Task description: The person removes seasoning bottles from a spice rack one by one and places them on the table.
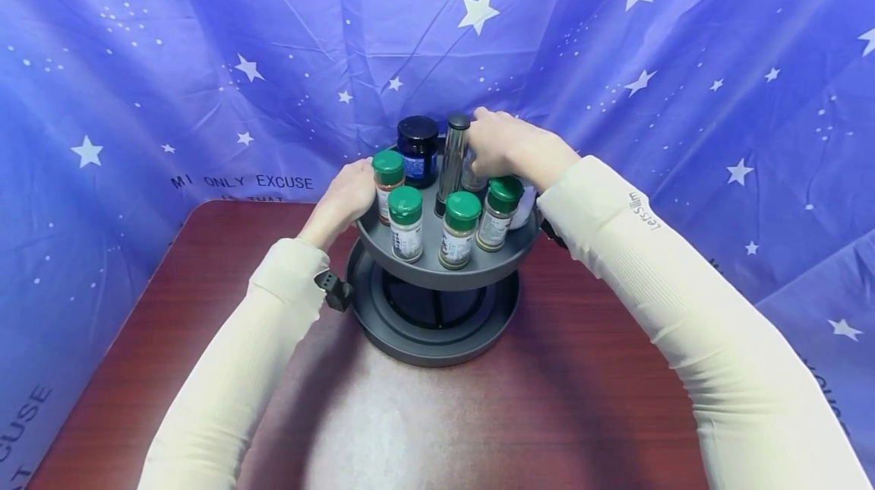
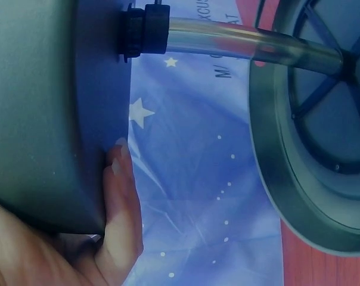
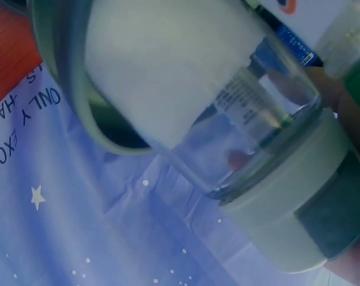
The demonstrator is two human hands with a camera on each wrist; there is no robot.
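Observation:
A grey two-tier turntable has an upper tray and a lower tray. My left hand grips the upper tray's left rim; in the left wrist view its fingers curl against the underside. At the tray's back right, my right hand holds a small spice jar, mostly hidden by the hand. The right wrist view shows that jar's label through a clear jar of white contents with a white and grey lid. Green-capped spice jars stand along the tray's front.
A black-lidded dark jar stands at the tray's back left beside the metal centre post. The turntable sits on a reddish-brown wooden table. A blue star-patterned curtain hangs close behind.

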